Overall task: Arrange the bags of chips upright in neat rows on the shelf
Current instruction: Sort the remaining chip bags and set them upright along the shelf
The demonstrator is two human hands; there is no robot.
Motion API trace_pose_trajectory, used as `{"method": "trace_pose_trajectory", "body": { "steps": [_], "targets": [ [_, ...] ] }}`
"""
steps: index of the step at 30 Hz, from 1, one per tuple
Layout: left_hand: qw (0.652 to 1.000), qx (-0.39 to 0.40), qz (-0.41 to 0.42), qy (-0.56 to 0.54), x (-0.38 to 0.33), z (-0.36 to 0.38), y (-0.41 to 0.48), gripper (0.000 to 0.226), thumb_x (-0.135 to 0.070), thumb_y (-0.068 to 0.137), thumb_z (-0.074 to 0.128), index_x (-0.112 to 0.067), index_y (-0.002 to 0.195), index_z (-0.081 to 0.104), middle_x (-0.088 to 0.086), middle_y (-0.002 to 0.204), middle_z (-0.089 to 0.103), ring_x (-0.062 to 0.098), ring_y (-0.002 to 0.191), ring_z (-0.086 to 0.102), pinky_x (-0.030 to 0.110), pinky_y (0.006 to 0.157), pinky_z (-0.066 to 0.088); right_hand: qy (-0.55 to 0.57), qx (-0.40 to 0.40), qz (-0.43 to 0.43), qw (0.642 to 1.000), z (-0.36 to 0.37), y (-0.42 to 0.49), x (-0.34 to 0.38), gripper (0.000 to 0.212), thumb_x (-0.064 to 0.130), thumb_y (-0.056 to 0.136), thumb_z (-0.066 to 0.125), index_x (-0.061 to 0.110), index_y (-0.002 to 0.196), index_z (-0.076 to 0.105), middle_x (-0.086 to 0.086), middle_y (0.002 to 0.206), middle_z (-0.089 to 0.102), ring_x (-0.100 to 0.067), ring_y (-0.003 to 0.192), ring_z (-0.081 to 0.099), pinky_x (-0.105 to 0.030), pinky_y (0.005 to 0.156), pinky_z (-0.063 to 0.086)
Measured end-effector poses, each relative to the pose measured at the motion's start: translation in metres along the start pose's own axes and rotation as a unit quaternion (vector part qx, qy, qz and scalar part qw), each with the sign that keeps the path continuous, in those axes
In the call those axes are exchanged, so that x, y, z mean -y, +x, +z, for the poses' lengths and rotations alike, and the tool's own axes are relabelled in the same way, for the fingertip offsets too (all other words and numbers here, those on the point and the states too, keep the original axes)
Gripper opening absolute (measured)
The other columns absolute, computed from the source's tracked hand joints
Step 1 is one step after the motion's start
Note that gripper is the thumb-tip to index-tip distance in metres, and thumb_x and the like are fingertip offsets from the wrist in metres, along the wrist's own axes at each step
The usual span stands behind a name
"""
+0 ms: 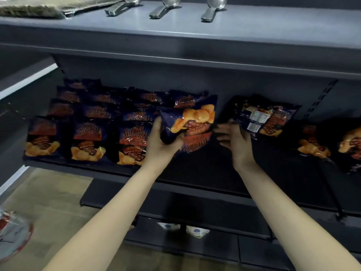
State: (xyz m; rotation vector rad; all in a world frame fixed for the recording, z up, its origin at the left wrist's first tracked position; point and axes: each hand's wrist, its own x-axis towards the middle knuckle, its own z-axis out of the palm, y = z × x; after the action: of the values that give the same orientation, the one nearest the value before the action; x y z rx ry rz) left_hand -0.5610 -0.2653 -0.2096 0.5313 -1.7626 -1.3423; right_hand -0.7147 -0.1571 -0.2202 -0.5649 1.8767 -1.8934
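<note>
While left hand grips inverted chip bag over shelf, right of upright rows, right hand hovers open, fingers spread, beside bag; forearms outstretched.

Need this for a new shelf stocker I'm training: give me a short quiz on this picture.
1. True or false: the left hand grips a bag of chips.
2. What lies on the upper shelf? A. spoons B. cups C. bottles
3. Fill in: the bag with its back label showing lies to the ___ of the gripped bag.

Key: 1. true; 2. A; 3. right
</note>
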Motion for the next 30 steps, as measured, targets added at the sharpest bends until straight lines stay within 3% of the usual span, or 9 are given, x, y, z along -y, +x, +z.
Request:
{"method": "trace_pose_trajectory", "body": {
  "steps": [2,6,9,14,17,20,24,27,30],
  "targets": [
    [0.995,-0.011,-0.053,-0.089,0.001,-0.003,0.005,0.040,0.005,0.083,0.061,-0.027,0.106,0.054,-0.014,0.099,0.065,-0.002,0.096,0.062,0.017,0.083,0.048,0.012,-0.002,-0.025,1.000,-0.002,0.002,-0.003,0.033,0.038,0.093,0.046,0.016,0.110,0.063,0.006,0.100,0.067,-0.009,0.087,0.060,-0.029,0.079,0.045],
    [0.979,-0.012,-0.142,-0.146,0.013,-0.003,0.011,0.032,0.006,0.086,0.054,-0.024,0.095,0.059,-0.016,0.085,0.068,-0.005,0.080,0.065,0.014,0.068,0.049,0.015,0.187,0.004,0.982,-0.007,-0.002,-0.013,0.068,0.067,0.065,0.067,0.036,0.123,0.051,0.005,0.131,0.056,-0.010,0.119,0.054,-0.032,0.099,0.044],
    [0.969,-0.001,-0.181,-0.168,0.021,0.002,0.010,0.030,0.005,0.087,0.051,-0.023,0.093,0.060,-0.015,0.077,0.070,-0.003,0.076,0.066,0.015,0.065,0.050,-0.024,0.273,-0.004,0.962,-0.005,-0.007,-0.022,0.073,0.043,0.072,0.075,0.024,0.135,0.043,0.003,0.131,0.059,-0.015,0.123,0.054,-0.037,0.103,0.043],
    [0.952,0.047,-0.209,-0.217,0.024,0.007,0.009,0.037,0.004,0.087,0.052,-0.019,0.117,0.052,-0.016,0.093,0.066,0.001,0.093,0.062,0.025,0.090,0.045,-0.020,0.215,-0.021,0.976,-0.003,-0.011,-0.023,0.064,0.016,0.073,0.076,0.015,0.131,0.050,-0.002,0.120,0.066,-0.018,0.115,0.060,-0.041,0.103,0.044],
    [0.979,0.078,-0.145,-0.118,0.023,-0.010,0.025,0.071,-0.015,0.080,0.068,-0.028,0.139,0.031,-0.013,0.123,0.050,0.004,0.116,0.048,0.026,0.102,0.037,-0.122,0.224,-0.008,0.967,-0.016,-0.007,-0.007,0.071,0.004,0.076,0.075,0.014,0.139,0.044,0.001,0.125,0.062,-0.013,0.116,0.058,-0.031,0.100,0.044],
    [0.991,0.128,-0.027,0.003,0.006,-0.024,0.042,0.083,-0.030,0.071,0.074,-0.034,0.139,0.027,-0.008,0.140,0.041,0.002,0.124,0.042,0.019,0.104,0.034,-0.315,0.309,0.014,0.897,-0.028,-0.004,0.018,0.078,0.014,0.077,0.076,0.021,0.144,0.037,0.012,0.131,0.050,-0.003,0.120,0.045,-0.012,0.095,0.035],
    [0.915,0.351,0.048,0.192,-0.020,-0.015,0.055,0.074,-0.041,0.069,0.077,-0.034,0.134,0.042,-0.018,0.130,0.050,-0.003,0.120,0.045,0.022,0.104,0.035,-0.420,0.380,-0.029,0.824,-0.023,-0.008,0.041,0.073,0.020,0.076,0.078,0.029,0.139,0.043,0.022,0.127,0.049,0.002,0.120,0.045,-0.004,0.093,0.032],
    [0.815,0.478,0.026,0.328,-0.023,-0.002,0.057,0.066,-0.043,0.069,0.077,-0.028,0.128,0.051,-0.019,0.118,0.055,0.001,0.109,0.051,0.020,0.092,0.043,-0.428,0.350,-0.071,0.830,-0.013,-0.013,0.056,0.062,0.016,0.075,0.079,0.023,0.131,0.052,0.018,0.118,0.056,0.001,0.110,0.051,0.001,0.085,0.037],
    [0.835,0.480,-0.028,0.267,-0.011,0.001,0.058,0.055,-0.037,0.070,0.079,-0.024,0.120,0.058,-0.012,0.113,0.063,0.004,0.101,0.058,0.019,0.086,0.047,-0.384,0.231,-0.119,0.886,-0.008,-0.014,0.061,0.051,0.018,0.071,0.082,0.017,0.115,0.054,0.008,0.097,0.063,-0.010,0.091,0.062,-0.023,0.080,0.051]
  ]
}}
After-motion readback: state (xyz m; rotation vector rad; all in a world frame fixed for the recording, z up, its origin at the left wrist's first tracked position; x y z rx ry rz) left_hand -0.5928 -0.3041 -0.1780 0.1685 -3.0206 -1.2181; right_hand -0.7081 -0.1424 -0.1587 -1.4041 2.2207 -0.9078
